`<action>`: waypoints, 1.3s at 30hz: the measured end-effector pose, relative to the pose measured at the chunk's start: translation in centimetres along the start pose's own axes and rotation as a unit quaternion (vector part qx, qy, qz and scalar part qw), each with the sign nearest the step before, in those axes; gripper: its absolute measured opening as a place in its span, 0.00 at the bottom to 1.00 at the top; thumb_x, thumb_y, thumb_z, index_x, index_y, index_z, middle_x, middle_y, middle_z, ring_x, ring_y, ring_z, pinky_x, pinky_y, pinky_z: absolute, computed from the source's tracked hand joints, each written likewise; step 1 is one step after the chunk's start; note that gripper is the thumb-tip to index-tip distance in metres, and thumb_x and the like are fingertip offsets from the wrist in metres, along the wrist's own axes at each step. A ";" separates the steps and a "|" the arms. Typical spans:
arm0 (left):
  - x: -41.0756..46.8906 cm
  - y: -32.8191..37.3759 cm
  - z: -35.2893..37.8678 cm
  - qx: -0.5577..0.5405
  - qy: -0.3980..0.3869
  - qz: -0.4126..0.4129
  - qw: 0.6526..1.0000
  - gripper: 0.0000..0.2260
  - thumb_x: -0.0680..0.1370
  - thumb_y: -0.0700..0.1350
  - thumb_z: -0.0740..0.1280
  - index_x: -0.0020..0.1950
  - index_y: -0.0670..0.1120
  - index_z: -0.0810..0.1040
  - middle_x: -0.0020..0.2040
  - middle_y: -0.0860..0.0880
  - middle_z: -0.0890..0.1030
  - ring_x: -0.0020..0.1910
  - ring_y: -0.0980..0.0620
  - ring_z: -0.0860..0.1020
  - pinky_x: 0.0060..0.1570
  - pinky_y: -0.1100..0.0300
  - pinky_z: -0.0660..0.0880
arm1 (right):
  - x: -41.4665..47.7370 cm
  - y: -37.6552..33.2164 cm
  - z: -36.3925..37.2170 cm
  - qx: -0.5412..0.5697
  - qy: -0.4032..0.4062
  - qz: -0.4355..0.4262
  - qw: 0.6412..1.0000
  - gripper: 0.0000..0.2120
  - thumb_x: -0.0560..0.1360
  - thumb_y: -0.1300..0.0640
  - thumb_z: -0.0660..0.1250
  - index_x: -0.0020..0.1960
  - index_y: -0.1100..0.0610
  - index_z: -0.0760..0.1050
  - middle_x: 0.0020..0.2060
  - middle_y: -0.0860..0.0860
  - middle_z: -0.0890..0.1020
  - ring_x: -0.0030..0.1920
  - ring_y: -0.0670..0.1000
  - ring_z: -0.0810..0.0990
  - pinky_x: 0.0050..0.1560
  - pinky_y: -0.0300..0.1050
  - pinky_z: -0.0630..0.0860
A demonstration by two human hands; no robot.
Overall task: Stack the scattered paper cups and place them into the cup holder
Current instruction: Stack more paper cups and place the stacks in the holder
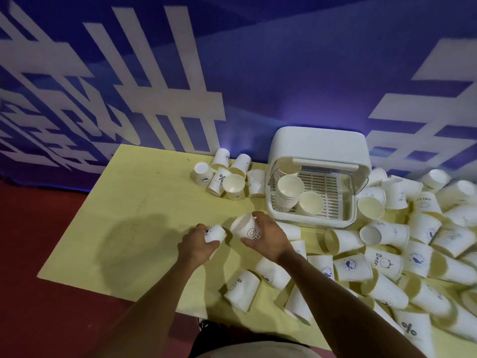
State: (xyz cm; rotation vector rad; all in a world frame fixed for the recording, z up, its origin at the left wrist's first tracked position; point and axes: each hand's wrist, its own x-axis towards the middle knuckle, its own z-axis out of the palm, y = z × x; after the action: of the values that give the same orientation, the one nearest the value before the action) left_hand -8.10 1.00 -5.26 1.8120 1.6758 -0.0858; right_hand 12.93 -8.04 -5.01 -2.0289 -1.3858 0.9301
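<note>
My left hand [197, 244] grips a white paper cup [216, 233] lying on its side, bottom pointing right. My right hand [268, 237] holds another white cup with a smiley print [246, 226], tilted with its mouth toward the left cup; the two cups are a little apart. Behind them stands the white cup holder [318, 140], its lid up, with a stack of cups [289, 192] and a single cup [311, 202] inside on its slatted tray. Many loose cups [387, 259] lie scattered to the right and in front.
A small group of cups [227, 177] sits left of the holder by the blue-and-white banner wall [232, 73]. The yellow tabletop [134, 202] stretches to my left, with red floor [31, 254] beyond its edge.
</note>
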 end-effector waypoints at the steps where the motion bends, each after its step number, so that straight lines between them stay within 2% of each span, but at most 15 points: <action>1: 0.0 0.8 0.0 -0.005 -0.004 0.008 1.000 0.26 0.71 0.56 0.73 0.66 0.49 0.73 0.62 0.49 0.78 0.62 0.45 0.76 0.60 0.51 0.73 | -0.3 0.1 -0.6 0.014 0.011 0.004 1.000 0.36 0.67 0.41 0.75 0.71 0.49 0.65 0.60 0.48 0.77 0.58 0.51 0.77 0.58 0.49 0.76; 7: 0.0 5.5 0.8 -0.049 -0.025 0.089 0.995 0.28 0.68 0.58 0.73 0.64 0.48 0.75 0.57 0.49 0.79 0.55 0.46 0.78 0.55 0.49 0.78 | -1.9 1.4 -4.5 0.059 0.087 0.020 0.994 0.35 0.68 0.40 0.75 0.69 0.49 0.66 0.61 0.48 0.78 0.58 0.50 0.77 0.58 0.48 0.77; 13: -0.5 9.6 1.9 -0.087 -0.037 0.126 0.988 0.23 0.72 0.53 0.75 0.62 0.46 0.76 0.57 0.48 0.80 0.53 0.47 0.78 0.52 0.54 0.77 | -3.6 3.2 -8.1 0.092 0.154 0.053 0.982 0.34 0.67 0.39 0.76 0.68 0.46 0.67 0.60 0.45 0.78 0.58 0.48 0.78 0.56 0.48 0.78; 15: -0.7 10.8 2.2 -0.099 -0.049 0.129 0.985 0.22 0.73 0.52 0.75 0.62 0.46 0.75 0.56 0.48 0.79 0.51 0.49 0.78 0.44 0.58 0.77 | -4.1 3.9 -9.1 0.101 0.177 0.062 0.977 0.33 0.67 0.39 0.75 0.67 0.45 0.67 0.59 0.44 0.79 0.56 0.47 0.79 0.55 0.47 0.79; 17: -1.1 11.8 2.4 -0.116 -0.065 0.127 0.983 0.20 0.74 0.50 0.74 0.63 0.45 0.74 0.55 0.50 0.78 0.45 0.53 0.77 0.31 0.67 0.73 | -4.6 4.6 -10.0 0.121 0.201 0.067 0.970 0.34 0.66 0.39 0.76 0.67 0.43 0.67 0.59 0.43 0.79 0.56 0.46 0.79 0.55 0.48 0.80; 19: -1.3 12.5 2.7 -0.128 -0.079 0.131 0.980 0.20 0.76 0.49 0.73 0.64 0.46 0.73 0.55 0.50 0.77 0.41 0.59 0.76 0.24 0.72 0.70 | -4.7 5.2 -10.8 0.131 0.225 0.074 0.963 0.34 0.67 0.41 0.76 0.68 0.43 0.65 0.59 0.43 0.79 0.57 0.46 0.79 0.56 0.51 0.80; 21: -1.4 13.1 2.9 -0.134 -0.092 0.138 0.977 0.21 0.76 0.50 0.72 0.66 0.47 0.72 0.57 0.50 0.77 0.42 0.60 0.76 0.25 0.72 0.69 | -4.5 5.4 -11.6 0.134 0.250 0.077 0.956 0.33 0.69 0.44 0.76 0.69 0.45 0.65 0.61 0.44 0.79 0.59 0.47 0.78 0.58 0.50 0.78; 24: -1.8 13.6 2.9 -0.148 -0.104 0.140 0.973 0.21 0.77 0.50 0.71 0.67 0.48 0.72 0.57 0.51 0.76 0.45 0.59 0.76 0.28 0.70 0.71 | -3.7 5.2 -12.5 0.137 0.290 0.074 0.944 0.31 0.71 0.49 0.75 0.70 0.49 0.66 0.61 0.46 0.78 0.60 0.47 0.76 0.57 0.43 0.74; 27: -2.0 13.6 2.7 -0.162 -0.105 0.135 0.972 0.21 0.77 0.50 0.72 0.67 0.48 0.72 0.56 0.50 0.77 0.46 0.56 0.78 0.29 0.67 0.73 | -2.6 5.3 -12.6 0.145 0.308 0.073 0.937 0.32 0.71 0.51 0.75 0.70 0.49 0.65 0.60 0.45 0.77 0.60 0.47 0.76 0.57 0.45 0.75; 30: -1.7 13.3 2.5 -0.171 -0.100 0.123 0.972 0.20 0.76 0.49 0.72 0.66 0.47 0.73 0.55 0.50 0.78 0.46 0.57 0.78 0.30 0.67 0.74 | -1.8 5.6 -12.3 0.157 0.308 0.075 0.935 0.33 0.71 0.52 0.75 0.70 0.46 0.63 0.62 0.45 0.76 0.61 0.48 0.75 0.60 0.48 0.75; 33: -1.4 13.0 2.5 -0.178 -0.100 0.115 0.972 0.18 0.77 0.48 0.72 0.64 0.46 0.73 0.54 0.49 0.79 0.44 0.58 0.78 0.30 0.69 0.74 | -1.2 5.9 -11.8 0.138 0.290 0.073 0.944 0.36 0.72 0.53 0.75 0.73 0.47 0.60 0.66 0.47 0.74 0.63 0.47 0.72 0.60 0.44 0.71; 36: -1.4 12.9 2.5 -0.187 -0.103 0.107 0.971 0.17 0.77 0.47 0.72 0.64 0.45 0.73 0.50 0.52 0.77 0.43 0.58 0.77 0.28 0.72 0.73 | -0.6 6.3 -11.3 0.102 0.276 0.066 0.953 0.36 0.71 0.51 0.75 0.73 0.49 0.60 0.66 0.48 0.74 0.64 0.50 0.74 0.59 0.48 0.75; 39: -1.5 12.9 2.5 -0.182 -0.104 0.105 0.972 0.18 0.77 0.48 0.72 0.64 0.45 0.73 0.52 0.51 0.77 0.45 0.58 0.78 0.28 0.72 0.72 | -0.3 6.8 -10.9 0.076 0.268 0.086 0.957 0.37 0.70 0.53 0.77 0.73 0.51 0.61 0.66 0.51 0.75 0.64 0.54 0.75 0.59 0.51 0.77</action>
State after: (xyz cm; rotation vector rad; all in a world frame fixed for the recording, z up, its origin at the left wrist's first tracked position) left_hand 4.34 -1.03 -1.17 1.6256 1.2522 0.1144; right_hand 25.22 -11.06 -2.97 -2.0941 -0.8319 0.4738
